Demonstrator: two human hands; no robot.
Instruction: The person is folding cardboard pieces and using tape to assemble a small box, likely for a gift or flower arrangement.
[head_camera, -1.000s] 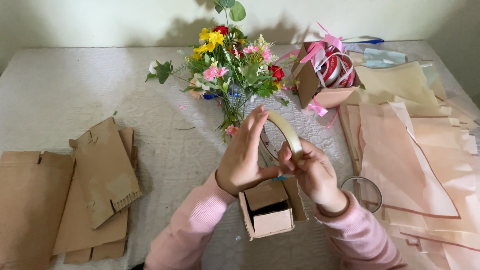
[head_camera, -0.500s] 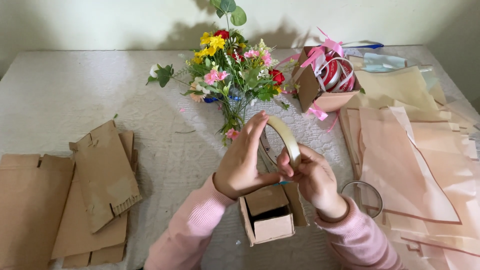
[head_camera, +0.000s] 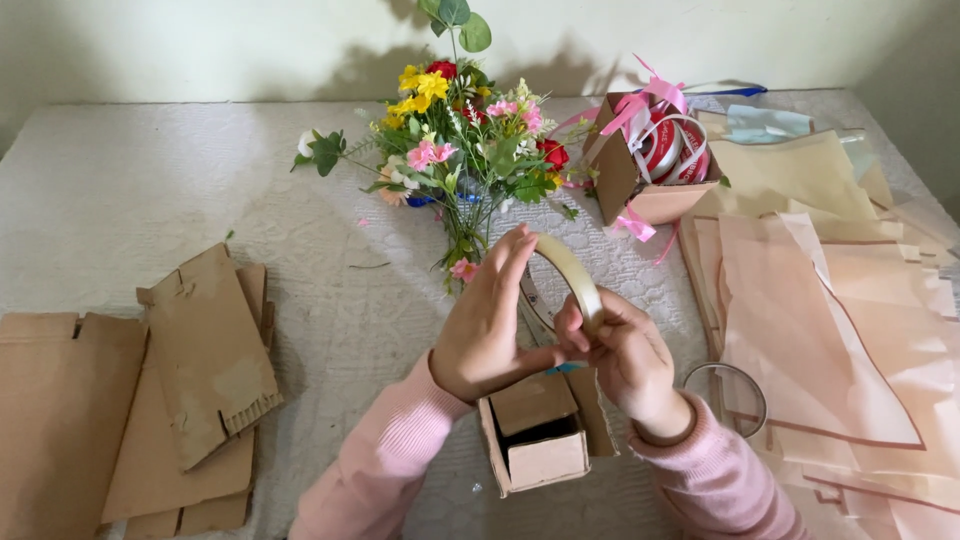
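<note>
On the white quilted tabletop (head_camera: 180, 190), barely any shift: tape roll (head_camera: 572, 275) still pinched in left hand (head_camera: 487, 325) and right hand (head_camera: 622, 352), picking at it above small cardboard box (head_camera: 535, 435).

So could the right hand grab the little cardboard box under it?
Probably not right away: the right hand is busy holding the clear tape roll with the left hand. The small brown cardboard box sits just below, unblocked.

Left: cardboard sheets (head_camera: 150, 400) lying flat.
Centre: tape roll (head_camera: 568, 275) sitting above small box (head_camera: 535, 435).
Behind: flowers (head_camera: 460, 150) standing.
Right: paper sheets (head_camera: 830, 300) lying.
</note>
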